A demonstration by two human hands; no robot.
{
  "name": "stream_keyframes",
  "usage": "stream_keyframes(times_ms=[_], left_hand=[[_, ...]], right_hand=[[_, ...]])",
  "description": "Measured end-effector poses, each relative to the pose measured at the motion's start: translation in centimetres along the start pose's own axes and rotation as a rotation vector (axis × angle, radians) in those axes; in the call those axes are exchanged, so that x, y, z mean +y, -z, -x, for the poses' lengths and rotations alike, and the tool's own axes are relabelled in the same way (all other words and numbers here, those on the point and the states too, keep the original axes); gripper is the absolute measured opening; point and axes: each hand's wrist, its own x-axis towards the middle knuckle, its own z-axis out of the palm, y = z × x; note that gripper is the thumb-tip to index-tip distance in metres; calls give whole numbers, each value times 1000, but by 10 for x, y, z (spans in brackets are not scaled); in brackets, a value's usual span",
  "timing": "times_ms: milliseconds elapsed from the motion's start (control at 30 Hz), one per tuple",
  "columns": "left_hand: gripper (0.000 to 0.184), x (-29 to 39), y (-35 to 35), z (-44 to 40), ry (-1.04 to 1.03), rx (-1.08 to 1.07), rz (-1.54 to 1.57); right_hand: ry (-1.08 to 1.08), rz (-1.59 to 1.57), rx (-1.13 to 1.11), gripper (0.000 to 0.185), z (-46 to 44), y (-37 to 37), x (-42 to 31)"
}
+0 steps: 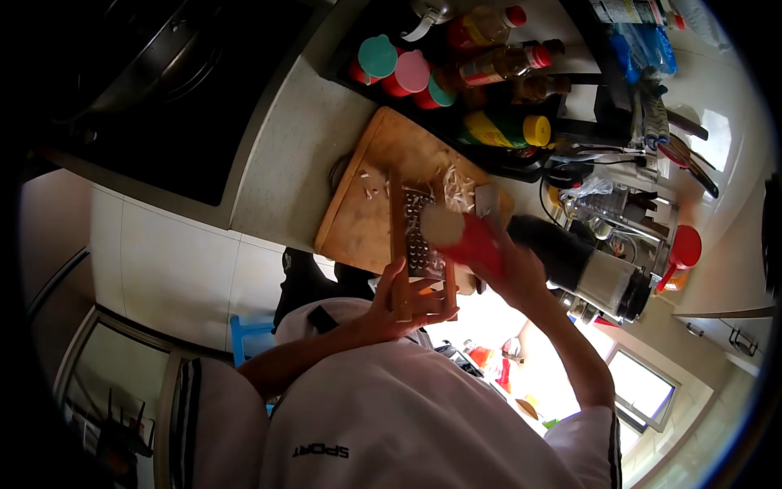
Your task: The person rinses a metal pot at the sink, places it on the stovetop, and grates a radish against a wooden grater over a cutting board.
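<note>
A metal grater with a wooden frame (397, 244) leans over the wooden cutting board (350, 220), its perforated plate facing up. My left hand (407, 306) grips the frame's near end, fingers passing beneath it. In my right hand (517, 265) is a blurred red object with a pale round end (444, 226), which lies over the grater's plate; whether it touches cannot be told. Pale shreds (458, 189) are heaped on the board beyond the grater, and a few small bits lie to its left.
A black stove (195, 106) with a pan is at the upper left. Lidded jars (378, 57) and bottles (497, 129) line the counter's back. Right of the board lies a black-and-clear appliance (586, 269). A blue stool (248, 334) stands below.
</note>
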Motion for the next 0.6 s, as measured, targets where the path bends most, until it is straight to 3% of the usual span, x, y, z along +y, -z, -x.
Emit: stream_keyframes(times_ms=[67,167,200,267,333,367,433,500,600], left_hand=[[77,-3,0,-7,15,-8,181],[77,-12,-10,-5,-161,114,-507],[74,-7,-4,-6,-23,-23,-144],[72,-5,-12,-6,-31,-23,-61],[69,-6,-16,-8,-19,-71,130],[69,-9,-12,-8,-33,5,137],[69,-12,-5,-12,-43,149,132],[68,-15,-11,-9,-31,146,95],[68,-14,-27,-9,-68,224,42]], right_hand=[[9,19,32,70,-32,0,-12],[51,16,21,68,-32,4,-13],[50,15,-31,69,-21,15,-16],[80,49,-117,71,7,31,-18],[171,61,-54,74,29,31,-17],[148,66,-44,74,33,30,-21],[-172,170,-93,74,-4,11,-35],[-31,206,91,69,-39,-17,-10],[127,131,153,71,-49,-8,-5]])
